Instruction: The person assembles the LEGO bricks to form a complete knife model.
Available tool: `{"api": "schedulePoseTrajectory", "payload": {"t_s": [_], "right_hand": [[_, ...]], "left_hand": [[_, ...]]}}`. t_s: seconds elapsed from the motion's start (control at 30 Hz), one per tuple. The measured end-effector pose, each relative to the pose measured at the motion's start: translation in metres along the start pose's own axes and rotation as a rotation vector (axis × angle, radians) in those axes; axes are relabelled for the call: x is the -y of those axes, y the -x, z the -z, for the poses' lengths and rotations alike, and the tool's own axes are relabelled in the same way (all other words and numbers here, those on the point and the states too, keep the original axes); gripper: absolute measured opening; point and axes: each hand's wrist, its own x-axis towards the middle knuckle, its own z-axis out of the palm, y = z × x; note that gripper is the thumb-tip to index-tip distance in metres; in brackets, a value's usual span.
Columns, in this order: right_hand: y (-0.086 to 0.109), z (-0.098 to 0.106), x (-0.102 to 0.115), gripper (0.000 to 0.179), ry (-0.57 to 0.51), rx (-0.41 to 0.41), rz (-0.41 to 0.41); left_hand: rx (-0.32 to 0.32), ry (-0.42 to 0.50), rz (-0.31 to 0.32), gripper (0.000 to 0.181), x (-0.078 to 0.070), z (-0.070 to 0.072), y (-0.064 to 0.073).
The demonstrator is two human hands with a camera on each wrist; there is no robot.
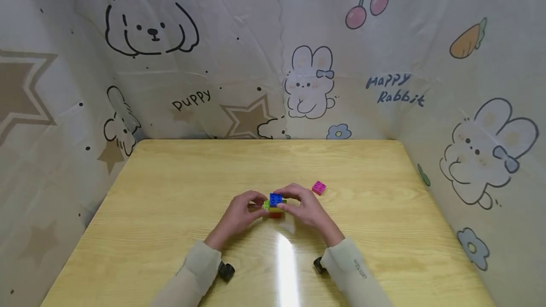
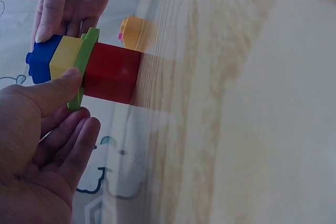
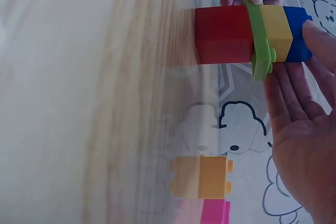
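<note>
A small upright stack of toy building bricks stands on the table between both hands. Its red block (image 2: 112,73) is at the bottom, then a wider light green plate (image 3: 258,40), a yellow brick (image 3: 276,32) and a blue brick (image 1: 276,199) on top. My left hand (image 1: 241,211) pinches the green plate's left end, thumb on the near side and fingers behind. From the right, my right hand (image 1: 304,206) holds the blue brick, its thumb on the near face and its fingers round the far side.
A pink brick (image 1: 318,187) lies on the wooden table (image 1: 192,169) behind the right hand. Near it, an orange brick (image 3: 214,177) shows in the right wrist view. Printed cloth walls (image 1: 239,22) enclose the table's back and sides.
</note>
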Motion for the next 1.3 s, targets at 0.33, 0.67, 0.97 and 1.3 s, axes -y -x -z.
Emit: {"api": "schedulePoseTrajectory", "payload": {"t_s": [0.33,0.67,0.97,1.3], "right_hand": [[0.0042,-0.0028,0.0011,0.030,0.035,-0.013,0.004],[0.0017,-0.0023,0.0040,0.032,0.003,-0.007,0.004],[0.0020,-0.0024,0.0025,0.031,0.005,-0.002,-0.001],[0.0018,-0.0028,0.0037,0.031,-0.013,-0.013,0.005]], "left_hand": [[0.002,-0.017,-0.006,0.029,0.0042,-0.0036,0.0018],[-0.004,-0.008,0.001,0.028,0.0033,-0.0009,0.0010],[-0.008,0.001,-0.009,0.027,0.0034,-0.0019,0.0017],[-0.015,0.013,-0.021,0.028,0.0032,-0.0017,0.0022]]}}
